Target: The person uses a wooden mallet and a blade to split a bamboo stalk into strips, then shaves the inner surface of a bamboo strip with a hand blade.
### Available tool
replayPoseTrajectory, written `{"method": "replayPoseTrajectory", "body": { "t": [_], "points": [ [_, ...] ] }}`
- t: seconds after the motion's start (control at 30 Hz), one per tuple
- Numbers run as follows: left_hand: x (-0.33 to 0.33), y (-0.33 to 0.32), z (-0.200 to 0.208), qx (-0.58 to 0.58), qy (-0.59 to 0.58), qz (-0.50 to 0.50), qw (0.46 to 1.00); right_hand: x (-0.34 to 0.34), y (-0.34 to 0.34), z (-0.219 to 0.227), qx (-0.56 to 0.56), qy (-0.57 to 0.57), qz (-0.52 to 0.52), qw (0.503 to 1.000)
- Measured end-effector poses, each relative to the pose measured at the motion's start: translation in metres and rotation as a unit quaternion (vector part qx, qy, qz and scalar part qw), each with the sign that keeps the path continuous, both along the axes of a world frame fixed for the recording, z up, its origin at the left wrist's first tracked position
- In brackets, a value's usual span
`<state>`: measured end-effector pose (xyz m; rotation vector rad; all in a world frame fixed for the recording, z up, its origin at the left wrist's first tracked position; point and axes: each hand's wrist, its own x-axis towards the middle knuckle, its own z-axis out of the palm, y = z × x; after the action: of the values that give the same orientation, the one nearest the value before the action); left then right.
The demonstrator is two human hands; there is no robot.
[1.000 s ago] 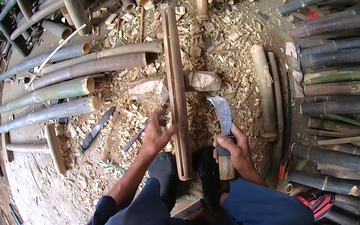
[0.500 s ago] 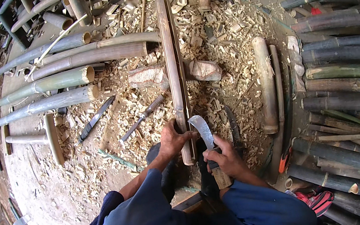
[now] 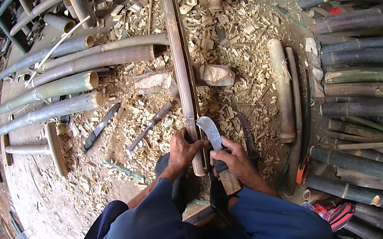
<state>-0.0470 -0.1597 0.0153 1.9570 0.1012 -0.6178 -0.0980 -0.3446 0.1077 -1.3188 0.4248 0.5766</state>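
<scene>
A long brown bamboo pole (image 3: 179, 55) with a lengthwise slit stretches away in front of me, its far part resting across a rough wood block (image 3: 214, 74). Near its close end, my left hand (image 3: 184, 149) grips the pole from the left side, thumb across it. In my right hand (image 3: 236, 157) is a curved knife (image 3: 210, 132), closed round its dark-wrapped wooden handle. The blade points up and away, its edge beside the slit, just right of my left thumb; whether it touches the bamboo I cannot tell.
Wood chips (image 3: 255, 78) cover the ground. To the left lie a black-handled knife (image 3: 101, 127), a chisel-like tool (image 3: 150, 125) and several bamboo poles (image 3: 48, 110). A pale bamboo length (image 3: 282, 89) lies right of me, with stacked bamboo (image 3: 363, 56) beyond and an orange-handled tool (image 3: 303, 167) close by.
My right hand has shifted slightly left and turned the knife, so its blade sits lower and closer to the pole. My left hand keeps its place on the bamboo.
</scene>
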Motion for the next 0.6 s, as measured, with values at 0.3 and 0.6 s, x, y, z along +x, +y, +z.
{"method": "replayPoseTrajectory", "body": {
  "t": [0.3, 0.6],
  "points": [
    [0.000, 0.000, 0.000, 0.001, 0.018, 0.005, 1.000, 0.020, -0.009, 0.017, 0.004, 0.070, 0.037, 0.997],
    [0.005, 0.006, -0.002, -0.080, 0.053, -0.008, 0.995, 0.001, -0.005, 0.017, 0.044, 0.056, -0.021, 0.997]
  ]
}}
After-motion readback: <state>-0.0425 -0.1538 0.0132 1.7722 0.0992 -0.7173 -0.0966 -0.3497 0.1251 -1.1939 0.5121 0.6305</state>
